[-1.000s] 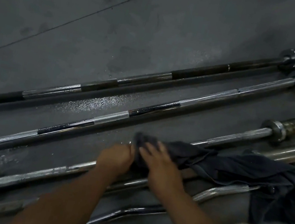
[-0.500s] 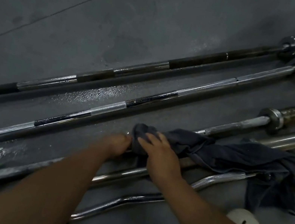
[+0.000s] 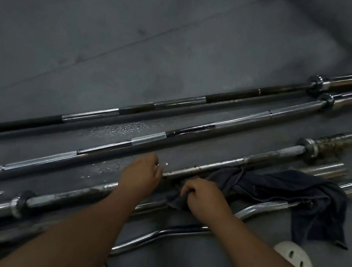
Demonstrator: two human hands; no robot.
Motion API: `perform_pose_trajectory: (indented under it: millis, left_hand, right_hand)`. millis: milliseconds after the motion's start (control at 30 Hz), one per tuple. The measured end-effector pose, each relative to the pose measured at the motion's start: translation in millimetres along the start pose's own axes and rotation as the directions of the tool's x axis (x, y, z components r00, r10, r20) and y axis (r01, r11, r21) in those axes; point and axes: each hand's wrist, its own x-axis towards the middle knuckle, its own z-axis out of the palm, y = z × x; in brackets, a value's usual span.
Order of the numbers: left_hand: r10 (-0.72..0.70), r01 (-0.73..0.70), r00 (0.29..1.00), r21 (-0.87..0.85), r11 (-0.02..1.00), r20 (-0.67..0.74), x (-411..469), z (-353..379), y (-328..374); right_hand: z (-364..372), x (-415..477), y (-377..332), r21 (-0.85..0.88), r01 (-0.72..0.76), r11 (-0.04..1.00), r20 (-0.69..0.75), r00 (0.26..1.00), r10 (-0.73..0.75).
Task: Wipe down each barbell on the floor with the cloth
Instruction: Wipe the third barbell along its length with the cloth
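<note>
Fingers [image 3: 187, 188] clutch cloth [image 3: 278, 186]; grey floor [image 3: 141, 33] wet.

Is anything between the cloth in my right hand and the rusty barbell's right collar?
Nothing separate. The cloth in your right hand bunches against the shaft of the rusty barbell; beyond that the shaft lies bare to the collar.

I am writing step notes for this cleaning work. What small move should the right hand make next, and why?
Probably the right hand, gripping a bunched corner of the dark blue cloth, should drag it along the spotted grey steel barbell. That bar shows dark spots, the cloth lies against it, and the left hand lies on it.
</note>
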Motion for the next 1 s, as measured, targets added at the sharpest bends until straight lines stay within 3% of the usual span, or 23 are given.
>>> perform_pose_trajectory:
  millis: [133,267,400,767,1000]
  left_hand:
    - [0.069,-0.070,0.996,-0.018,0.997,-0.050,-37.1,-19.3,-0.8]
    - [0.163,-0.159,0.981,0.047,0.986,-0.107,-80.6,-40.4,-9.6]
    - [0.224,-0.214,0.965,0.082,0.973,-0.136,-122.6,-64.1,-22.3]
    - [0.206,-0.191,0.947,0.083,0.978,-0.245,-233.2,-112.3,-71.7]
    - [0.173,-0.170,0.935,0.037,0.985,-0.310,-256.6,-145.3,-92.9]
  right_hand:
    - [6.2,-39.9,-17.7,0.051,-0.016,0.999,-0.088,0.996,0.021]
    - [21.5,-74.1,-38.1,0.081,0.057,0.995,-0.244,0.969,-0.035]
    - [37.0,-101.9,-57.9,0.007,0.104,0.995,-0.335,0.937,-0.096]
    - [60.6,-174.7,-117.4,-0.018,0.112,0.994,-0.474,0.874,-0.107]
    - [65.3,-204.2,-156.3,-0.105,0.171,0.980,-0.521,0.830,-0.201]
